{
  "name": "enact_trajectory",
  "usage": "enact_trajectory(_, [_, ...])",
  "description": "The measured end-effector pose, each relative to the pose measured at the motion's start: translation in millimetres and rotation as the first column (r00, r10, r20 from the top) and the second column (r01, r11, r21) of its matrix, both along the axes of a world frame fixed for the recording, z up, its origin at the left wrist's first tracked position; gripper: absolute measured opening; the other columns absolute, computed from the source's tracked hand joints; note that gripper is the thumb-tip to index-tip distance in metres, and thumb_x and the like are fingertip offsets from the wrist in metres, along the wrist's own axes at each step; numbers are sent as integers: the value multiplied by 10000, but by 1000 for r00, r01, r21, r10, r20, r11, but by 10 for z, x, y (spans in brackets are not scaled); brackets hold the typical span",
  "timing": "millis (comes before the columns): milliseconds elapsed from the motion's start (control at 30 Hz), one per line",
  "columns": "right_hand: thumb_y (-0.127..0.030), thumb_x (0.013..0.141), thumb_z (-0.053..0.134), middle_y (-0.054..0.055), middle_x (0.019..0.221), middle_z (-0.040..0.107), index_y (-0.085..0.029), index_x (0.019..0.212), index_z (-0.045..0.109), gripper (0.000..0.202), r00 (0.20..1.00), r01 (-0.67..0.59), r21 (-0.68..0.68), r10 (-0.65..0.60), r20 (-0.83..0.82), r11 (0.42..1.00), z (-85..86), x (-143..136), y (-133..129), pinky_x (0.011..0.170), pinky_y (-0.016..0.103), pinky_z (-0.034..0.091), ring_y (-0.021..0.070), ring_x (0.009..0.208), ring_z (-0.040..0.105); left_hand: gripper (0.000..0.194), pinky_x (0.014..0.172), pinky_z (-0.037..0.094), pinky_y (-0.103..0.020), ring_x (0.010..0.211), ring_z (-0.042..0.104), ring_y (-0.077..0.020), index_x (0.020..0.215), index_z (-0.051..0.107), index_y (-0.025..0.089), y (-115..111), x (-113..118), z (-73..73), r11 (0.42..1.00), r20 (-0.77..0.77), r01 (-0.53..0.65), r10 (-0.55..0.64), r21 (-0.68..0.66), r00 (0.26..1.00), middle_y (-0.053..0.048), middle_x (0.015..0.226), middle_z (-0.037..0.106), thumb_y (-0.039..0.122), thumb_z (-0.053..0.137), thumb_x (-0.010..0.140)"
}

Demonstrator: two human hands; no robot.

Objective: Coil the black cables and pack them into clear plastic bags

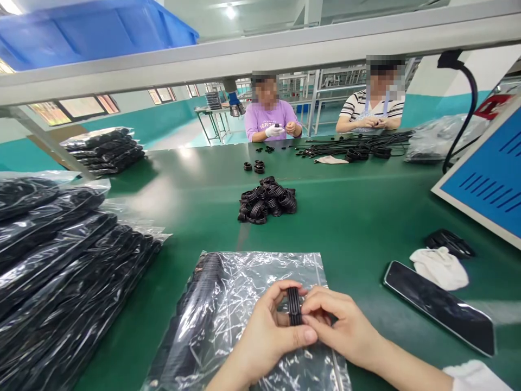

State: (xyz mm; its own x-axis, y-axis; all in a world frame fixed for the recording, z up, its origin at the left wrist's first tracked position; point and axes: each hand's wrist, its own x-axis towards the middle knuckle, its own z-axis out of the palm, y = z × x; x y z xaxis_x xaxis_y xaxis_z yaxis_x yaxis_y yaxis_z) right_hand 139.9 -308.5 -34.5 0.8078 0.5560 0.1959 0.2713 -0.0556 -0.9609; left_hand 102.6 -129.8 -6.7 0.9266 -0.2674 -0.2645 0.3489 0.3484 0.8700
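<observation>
A small coil of black cable (293, 307) is held upright over a clear plastic bag (260, 271). My left hand (268, 326) grips it between thumb and fingers from the left. From the right, my right hand (342, 320) pinches the coil's edge with thumb and forefinger. Inside the bag's left side, more black coils (195, 309) lie in a packed row. Farther up the table sits a heap of black cable coils (266, 201), with a few single coils (254, 166) behind it.
Filled bags (61, 282) are stacked at left. On the right lie a phone (442, 307), white gloves (439, 267) and a blue machine (488, 168). Two people sit across the green table (350, 217), black cables (354, 145) before them. A metal beam (260, 49) crosses overhead.
</observation>
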Motion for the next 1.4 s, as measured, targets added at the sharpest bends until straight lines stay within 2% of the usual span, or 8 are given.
enact_trajectory(267, [-493, 830, 727, -15, 842, 413, -196, 782, 581, 335, 809, -192, 314, 331, -485, 930, 115, 106, -134, 638, 235, 341, 129, 737, 406, 565, 687, 535, -248, 757, 671, -110, 1162, 583, 228, 95, 36, 81, 997, -41, 29, -27, 69, 999, -77, 1298, 570, 223, 875, 678])
enact_trajectory(400, [-545, 883, 649, -25, 818, 419, -191, 816, 541, 376, 809, -265, 207, 334, -484, 942, 105, 148, -156, 634, 243, 318, 114, 683, 365, 618, 675, 558, -265, 778, 728, -170, 1199, 566, 247, 147, 14, 117, 999, -52, 48, -49, -12, 997, -104, 1374, 530, 249, 885, 671])
enact_trajectory(600, [-615, 874, 620, 23, 886, 553, -189, 916, 619, 428, 832, -295, 184, 346, -432, 938, 96, 102, -52, 759, 300, 423, 163, 795, 519, 714, 586, 539, -192, 632, 715, -138, 1188, 533, 228, 127, -9, 143, 951, -43, 186, -202, -246, 978, -59, 950, 714, 350, 929, 607])
enact_trajectory(800, [-565, 881, 653, -89, 535, 437, -190, 1094, 580, 438, 576, -263, 269, 375, -726, 926, 24, 110, -78, 454, 194, 221, 66, 449, 302, 735, 616, 523, -209, 643, 692, -142, 1205, 545, 247, 143, -26, 162, 953, -8, 225, -231, -201, 973, -41, 768, 738, 341, 937, 591])
enact_trajectory(933, [-578, 903, 618, -97, 537, 408, -201, 1033, 560, 403, 754, -51, 163, 145, -641, 985, 73, 121, -74, 459, 185, 201, 66, 475, 301, 824, 799, 562, -357, 928, 702, -258, 1362, 533, 302, 50, -53, 219, 976, 32, 41, -49, 215, 998, -74, 1080, 725, 226, 897, 627])
enact_trajectory(1100, [-573, 850, 684, -43, 689, 535, -181, 916, 577, 411, 836, -41, 221, 154, -527, 974, 151, 65, -22, 504, 192, 304, 66, 541, 412, 907, 1127, 365, -492, 1302, 513, -340, 1457, 435, 390, -119, -149, 196, 772, 191, -176, 72, 610, 979, -37, 1431, 550, 178, 833, 670])
enact_trajectory(1200, [-535, 878, 668, -42, 644, 517, -158, 869, 615, 381, 826, -45, 182, 139, -546, 982, 150, 78, -43, 471, 188, 274, 59, 513, 397, 982, 1038, 453, -498, 1183, 588, -339, 1489, 383, 353, -95, -200, 157, 835, 147, -158, 93, 528, 985, -86, 1504, 454, 276, 877, 643])
enact_trajectory(1400, [-559, 964, 513, -32, 655, 514, -162, 976, 642, 417, 850, -94, 154, 160, -502, 984, 151, 111, -83, 471, 199, 309, 71, 501, 413, 602, 958, 514, -418, 1095, 660, -285, 1390, 529, 226, 72, -173, 171, 987, -93, 139, -132, 76, 987, -145, 1319, 611, 445, 702, 856])
